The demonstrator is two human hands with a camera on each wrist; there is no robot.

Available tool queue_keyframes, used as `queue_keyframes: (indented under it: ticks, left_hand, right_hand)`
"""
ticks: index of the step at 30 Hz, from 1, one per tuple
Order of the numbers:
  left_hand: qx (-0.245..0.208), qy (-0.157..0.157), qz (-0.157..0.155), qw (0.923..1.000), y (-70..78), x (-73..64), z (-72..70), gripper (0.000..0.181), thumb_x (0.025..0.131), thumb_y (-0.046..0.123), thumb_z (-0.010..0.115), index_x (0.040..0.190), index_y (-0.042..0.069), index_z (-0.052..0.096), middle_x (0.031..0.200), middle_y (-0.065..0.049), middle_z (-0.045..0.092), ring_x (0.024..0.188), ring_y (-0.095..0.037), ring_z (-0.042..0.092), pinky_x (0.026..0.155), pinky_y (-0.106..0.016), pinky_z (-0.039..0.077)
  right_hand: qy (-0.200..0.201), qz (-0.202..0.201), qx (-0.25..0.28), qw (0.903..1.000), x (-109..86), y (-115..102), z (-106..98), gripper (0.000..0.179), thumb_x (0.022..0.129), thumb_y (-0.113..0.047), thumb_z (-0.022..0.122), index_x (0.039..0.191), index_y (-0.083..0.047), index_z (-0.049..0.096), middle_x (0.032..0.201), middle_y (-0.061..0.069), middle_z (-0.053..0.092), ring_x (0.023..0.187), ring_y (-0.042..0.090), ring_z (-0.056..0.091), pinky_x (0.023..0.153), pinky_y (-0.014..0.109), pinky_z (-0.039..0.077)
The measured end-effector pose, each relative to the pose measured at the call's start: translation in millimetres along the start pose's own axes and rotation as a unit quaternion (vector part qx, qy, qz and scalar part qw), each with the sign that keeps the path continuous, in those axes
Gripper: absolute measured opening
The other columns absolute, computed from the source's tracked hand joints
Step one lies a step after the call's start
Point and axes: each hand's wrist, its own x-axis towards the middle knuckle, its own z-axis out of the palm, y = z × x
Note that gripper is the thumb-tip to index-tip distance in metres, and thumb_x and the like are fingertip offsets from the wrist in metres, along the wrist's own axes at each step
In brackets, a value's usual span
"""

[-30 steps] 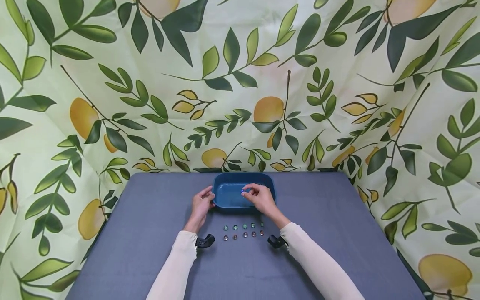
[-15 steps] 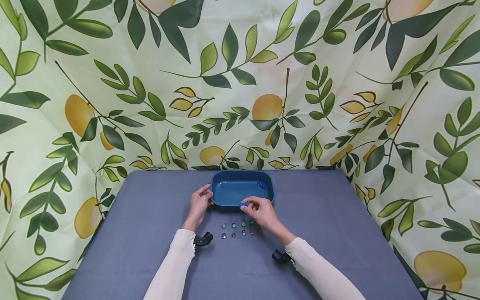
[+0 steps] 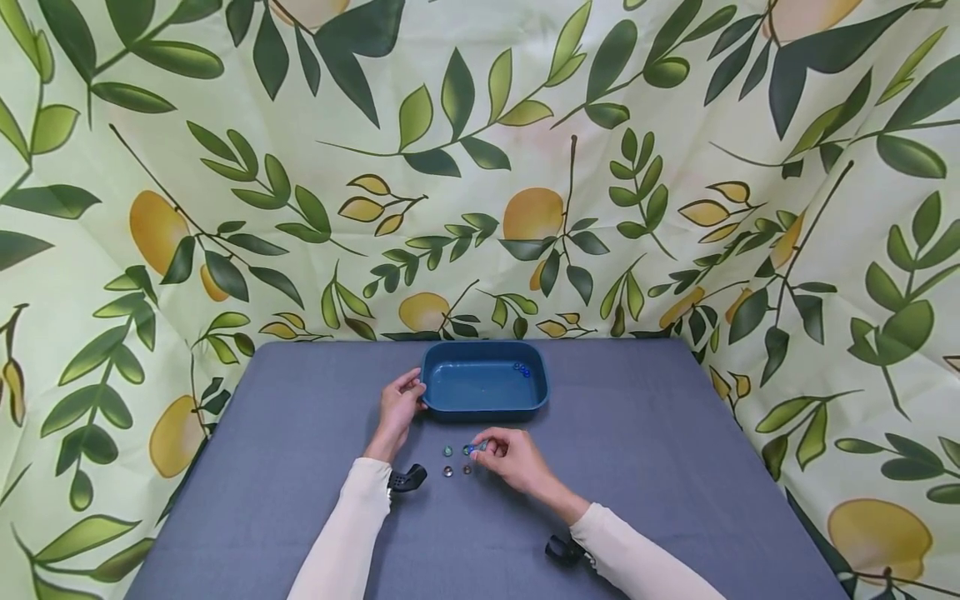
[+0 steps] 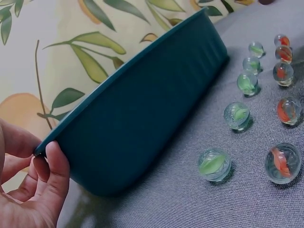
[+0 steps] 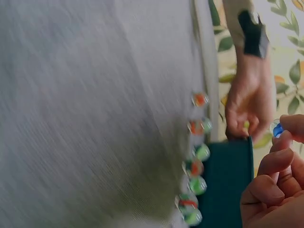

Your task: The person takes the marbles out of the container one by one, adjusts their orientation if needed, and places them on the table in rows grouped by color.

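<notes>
My left hand (image 3: 397, 408) pinches the left end rim of a deep blue tub (image 3: 486, 415); in the left wrist view its thumb lies outside the wall. Between thumb and fingertips, my right hand (image 3: 516, 461) pinches a clear glass marble with a blue swirl (image 5: 277, 128). That hand is in front of the tub, over two rows of marbles, and hides part of them in the head view. The far row has green-swirled marbles (image 4: 214, 164), the near row orange-swirled ones (image 4: 282, 163). Several blue marbles (image 3: 522, 370) lie inside the tub at its right end.
A grey cloth (image 3: 637, 467) covers the table. Behind its back edge hangs a leaf-and-fruit patterned curtain (image 3: 480, 192), which also runs along both sides. Each wrist wears a black camera mount (image 3: 407, 478).
My right hand, still pinching the blue marble, has come from above the tub toward me, past its front rim to over the marble rows. The left hand keeps its grip on the rim.
</notes>
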Motion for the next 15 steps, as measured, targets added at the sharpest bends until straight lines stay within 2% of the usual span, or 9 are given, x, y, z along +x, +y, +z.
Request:
queue_keyframes:
  ticks: [8, 15]
  left_hand:
    - [-0.001, -0.003, -0.001, 1.0000, 1.5, -1.2, 0.2, 0.043, 0.095, 0.004, 0.056, 0.138, 0.002, 0.054, 0.105, -0.006, 0.050, 0.084, -0.020, 0.053, 0.060, -0.020, 0.051]
    - [0.002, -0.003, 0.000, 1.0000, 0.6, -1.5, 0.1, 0.042, 0.096, 0.005, 0.056, 0.138, 0.003, 0.055, 0.106, -0.006, 0.050, 0.088, -0.023, 0.053, 0.061, -0.020, 0.051]
  right_hand:
    - [-0.038, 0.003, -0.005, 0.9993, -9.7, 1, 19, 0.013, 0.085, -0.020, 0.075, 0.095, -0.012, 0.074, 0.067, -0.010, 0.055, 0.054, -0.002, 0.044, 0.048, 0.016, 0.037]
    - [-0.064, 0.036, 0.004, 0.9973, -13.2, 2, 30, 0.015, 0.085, -0.023, 0.075, 0.095, -0.011, 0.073, 0.066, -0.011, 0.054, 0.053, -0.001, 0.043, 0.047, 0.015, 0.034]
